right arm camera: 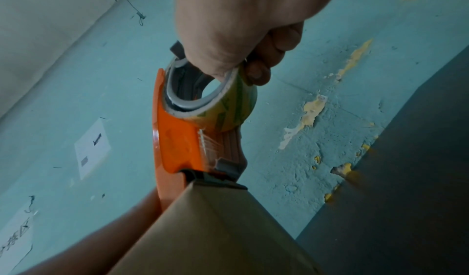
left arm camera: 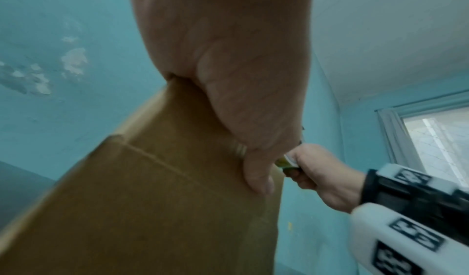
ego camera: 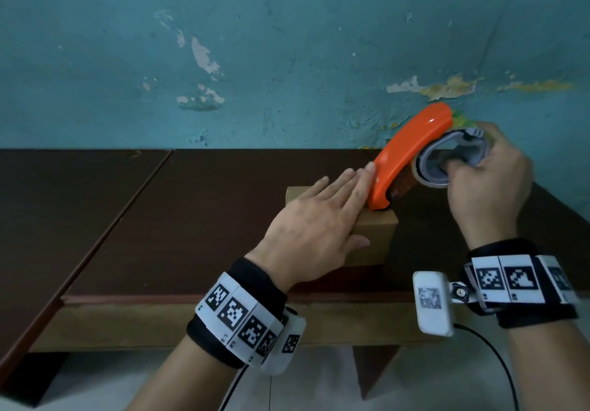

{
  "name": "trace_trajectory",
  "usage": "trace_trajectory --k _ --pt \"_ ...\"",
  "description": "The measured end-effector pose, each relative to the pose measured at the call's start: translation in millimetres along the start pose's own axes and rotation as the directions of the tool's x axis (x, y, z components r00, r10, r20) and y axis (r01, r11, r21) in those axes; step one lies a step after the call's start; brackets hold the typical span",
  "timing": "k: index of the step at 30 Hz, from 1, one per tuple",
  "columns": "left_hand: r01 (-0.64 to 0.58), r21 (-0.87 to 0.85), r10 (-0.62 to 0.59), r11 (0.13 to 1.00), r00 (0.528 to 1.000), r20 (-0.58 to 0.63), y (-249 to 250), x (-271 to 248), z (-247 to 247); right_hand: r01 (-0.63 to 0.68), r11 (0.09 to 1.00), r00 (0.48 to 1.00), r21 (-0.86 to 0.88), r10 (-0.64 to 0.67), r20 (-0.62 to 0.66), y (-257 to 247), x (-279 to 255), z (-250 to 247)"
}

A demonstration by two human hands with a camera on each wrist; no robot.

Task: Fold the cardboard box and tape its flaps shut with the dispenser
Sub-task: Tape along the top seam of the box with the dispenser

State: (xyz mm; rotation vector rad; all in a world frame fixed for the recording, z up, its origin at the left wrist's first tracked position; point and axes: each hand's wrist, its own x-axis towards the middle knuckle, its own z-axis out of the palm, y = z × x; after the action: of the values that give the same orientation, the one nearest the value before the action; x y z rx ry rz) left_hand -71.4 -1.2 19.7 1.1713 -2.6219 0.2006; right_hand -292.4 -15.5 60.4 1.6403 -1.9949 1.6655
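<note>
Cardboard filled the middle of my head view: the small brown box (ego camera: 373, 238) sat on the dark wooden table (ego camera: 191, 212), close to its near edge, with my left hand (ego camera: 316, 228) lying flat across its top, fingers straight and pressing the flaps down, thumb hooked over the near side. At about two o'clock from that hand, my right hand (ego camera: 488, 180) had its fingers curled through the grey core of the tape roll (right arm camera: 228, 106), gripping the orange tape dispenser (ego camera: 412, 152). Its nose (right arm camera: 215, 176) rested on the far top edge of the box, touching it, just beside my left fingertips (ego camera: 367, 171).

I judged the folding done and the taping only started, with the blade end planted at the twelve o'clock edge. No laid strip showed on the cardboard; my palm hid most of the seam. The next move, I reckoned, called for dragging the dispenser toward six o'clock along the seam, so my left hand would need to shift aside while keeping the flaps down.
</note>
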Motion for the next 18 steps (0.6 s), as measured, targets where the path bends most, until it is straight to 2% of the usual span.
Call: trace_trajectory --k 4,6,7,9,10,11,13,15,18 --pt "-0.001 0.05 0.0 0.999 1.0 0.005 7.0 -0.3 5.0 -0.002 0.998 1.0 0.063 0.003 -0.015 2.0 -0.9 3.7" --pt "0.012 0.05 -0.012 0.999 1.0 0.005 6.9 0.3 4.7 -0.066 0.971 0.997 0.231 0.073 -0.02 0.9 -4.7 8.0" --pt "0.018 0.05 -0.018 0.999 1.0 0.005 6.6 0.9 4.5 -0.141 0.913 0.988 0.383 0.155 -0.004 -0.4 -7.5 11.1" --pt "0.024 0.049 -0.024 0.999 1.0 0.008 6.8 1.5 4.2 -0.352 0.684 0.928 0.639 0.344 0.143 -5.5 -15.0 17.9" --pt "0.026 0.046 -0.027 0.999 1.0 0.011 7.0 1.8 4.2 -0.441 0.579 0.888 0.685 0.394 0.239 -7.9 -18.7 21.6" --pt "0.028 0.041 -0.029 0.999 0.999 0.014 6.9 2.0 4.1 -0.508 0.518 0.853 0.688 0.412 0.32 -8.1 -21.5 25.4" --pt "0.033 0.031 -0.033 0.999 0.999 0.01 6.7 2.1 2.7 -0.573 0.486 0.816 0.66 0.412 0.405 -7.9 -24.7 30.1" --pt "0.051 0.028 -0.051 0.998 0.999 -0.004 8.0 1.4 2.8 -0.591 0.473 0.801 0.654 0.444 0.402 -7.0 -24.9 31.2" --pt "0.136 0.042 -0.135 0.99 0.991 -0.018 13.5 0.2 3.9 -0.596 0.384 0.788 0.705 0.447 0.423 -8.6 -24.2 31.2"
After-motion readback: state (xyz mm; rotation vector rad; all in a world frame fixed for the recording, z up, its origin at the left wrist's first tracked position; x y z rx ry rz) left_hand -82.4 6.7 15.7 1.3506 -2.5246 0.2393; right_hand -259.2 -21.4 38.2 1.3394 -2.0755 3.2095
